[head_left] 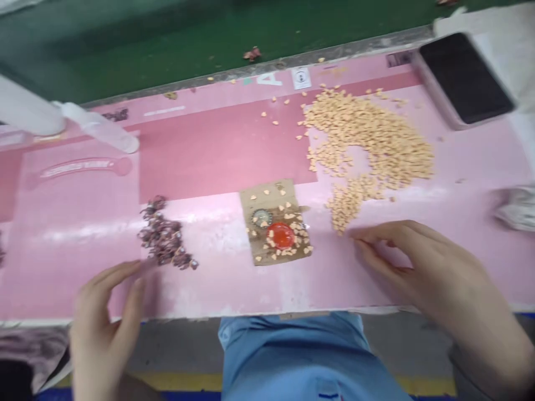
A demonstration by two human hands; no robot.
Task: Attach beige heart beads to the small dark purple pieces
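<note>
My left hand (111, 312) hovers at the near edge of the pink table (217, 150), fingers apart and empty, its fingertips just short of a small heap of dark purplish bits (165, 236). My right hand (413, 262) lies palm down on the table, fingers stretched toward the lower tip of a big pile of small beige pieces (368, 142). Between the hands sits a piece of cardboard (276, 223) bearing a red round cap (280, 234), a greyish round cap (262, 217) and several scattered beige pieces.
A dark phone (463, 78) lies at the far right. A white bottle (100, 128) lies at the far left beside a clear pink curved tool (79, 167). A crumpled white object (516, 209) sits at the right edge. A green belt (209, 39) runs behind the table.
</note>
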